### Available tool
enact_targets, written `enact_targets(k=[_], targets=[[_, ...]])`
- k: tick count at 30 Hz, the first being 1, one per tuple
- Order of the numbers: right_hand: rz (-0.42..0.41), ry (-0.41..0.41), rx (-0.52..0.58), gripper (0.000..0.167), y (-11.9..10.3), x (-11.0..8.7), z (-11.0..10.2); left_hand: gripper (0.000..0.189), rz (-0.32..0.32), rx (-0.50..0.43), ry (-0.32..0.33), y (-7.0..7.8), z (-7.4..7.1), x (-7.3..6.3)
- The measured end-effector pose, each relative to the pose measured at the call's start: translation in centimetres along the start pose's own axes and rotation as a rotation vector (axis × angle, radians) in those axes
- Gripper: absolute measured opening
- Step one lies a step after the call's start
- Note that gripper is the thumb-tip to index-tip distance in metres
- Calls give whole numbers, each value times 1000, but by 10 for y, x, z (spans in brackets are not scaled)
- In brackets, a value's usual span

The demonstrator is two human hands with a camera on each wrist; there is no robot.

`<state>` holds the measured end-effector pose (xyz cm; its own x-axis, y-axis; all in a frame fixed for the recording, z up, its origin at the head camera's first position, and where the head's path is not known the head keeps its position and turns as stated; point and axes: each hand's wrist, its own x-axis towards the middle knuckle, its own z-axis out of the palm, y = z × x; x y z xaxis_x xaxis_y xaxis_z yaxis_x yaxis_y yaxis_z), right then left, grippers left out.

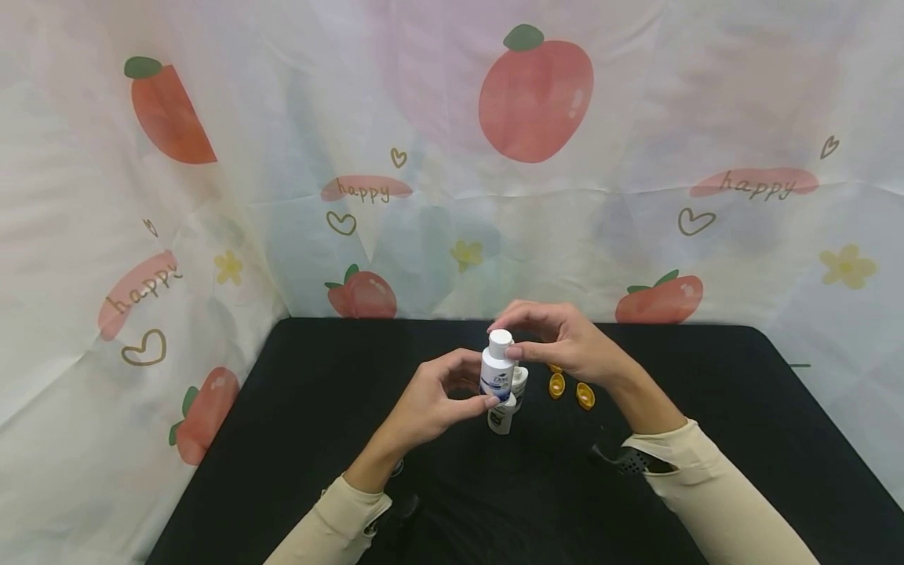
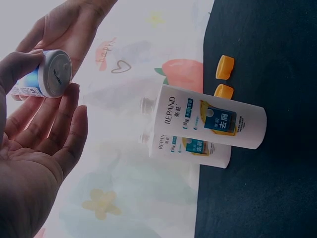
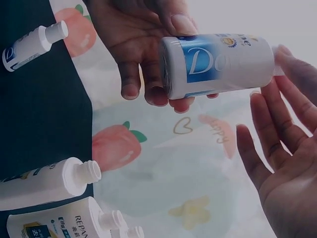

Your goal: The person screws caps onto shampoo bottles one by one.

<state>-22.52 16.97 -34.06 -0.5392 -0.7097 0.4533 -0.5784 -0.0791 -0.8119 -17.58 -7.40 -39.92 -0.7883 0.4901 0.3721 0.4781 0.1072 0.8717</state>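
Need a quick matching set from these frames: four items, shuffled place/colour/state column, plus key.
Items:
1. left hand
2. right hand
3. small pieces
4. REPAND bottles

Match:
A. upright, necks without caps
B. fingers at the white cap
C. orange-yellow, on the black table
D. holds the body of the raised Dove bottle

Pairs: 1-D, 2-B, 3-C, 4-A

L fingers [image 1: 455, 362] pinching, lower; R fingers [image 1: 524, 313] pinching, higher; both arms [image 1: 713, 490] fwd.
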Motion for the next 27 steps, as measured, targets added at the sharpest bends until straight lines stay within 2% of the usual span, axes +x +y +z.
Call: enact_targets(k=[8, 20, 27], targets=[[43, 34, 10, 30, 0, 0, 3, 37, -1, -15, 9, -1, 1, 0], [110, 85, 8, 28, -1, 0, 6, 39, 5, 24, 36, -1, 3, 1], [90, 73, 18, 31, 0, 1, 7, 39, 9, 22, 38, -1, 4, 1]])
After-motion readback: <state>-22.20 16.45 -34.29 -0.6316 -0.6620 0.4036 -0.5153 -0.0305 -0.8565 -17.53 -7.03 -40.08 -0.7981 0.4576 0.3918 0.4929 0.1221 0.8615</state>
